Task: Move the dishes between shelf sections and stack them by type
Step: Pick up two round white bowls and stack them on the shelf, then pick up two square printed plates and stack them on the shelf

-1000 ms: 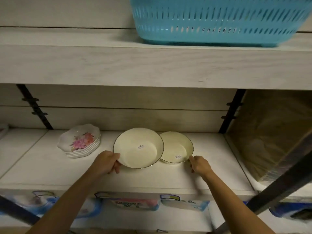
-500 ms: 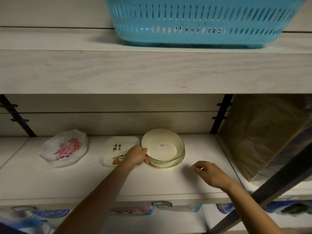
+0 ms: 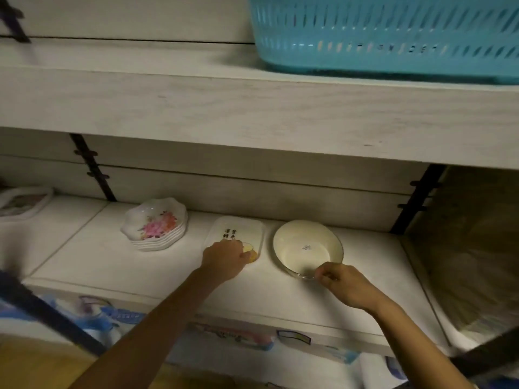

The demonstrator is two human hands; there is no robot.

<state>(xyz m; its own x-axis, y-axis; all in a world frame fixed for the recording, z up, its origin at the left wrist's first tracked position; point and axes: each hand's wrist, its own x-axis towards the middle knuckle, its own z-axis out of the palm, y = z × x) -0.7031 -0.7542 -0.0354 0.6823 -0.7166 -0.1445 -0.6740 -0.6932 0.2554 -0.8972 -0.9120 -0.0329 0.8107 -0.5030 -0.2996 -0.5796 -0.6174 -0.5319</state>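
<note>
Leftmost, one stack of about five white scalloped floral plates (image 3: 156, 224) sits toward the pale wooden shelf's (image 3: 118, 265) back edge. The left hand (image 3: 224, 261), arm outstretched, grips one white rectangular lettered dish (image 3: 238, 230); the right hand (image 3: 342, 282) pinches one cream round bowl's (image 3: 307, 248) front rim.

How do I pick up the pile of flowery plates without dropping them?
The flowery plates are a pile with flared wavy rims, so slide fingers under the bottom one's rim on both sides. Come from the open front, probably: the upper shelf and back wall block other ways.
</note>
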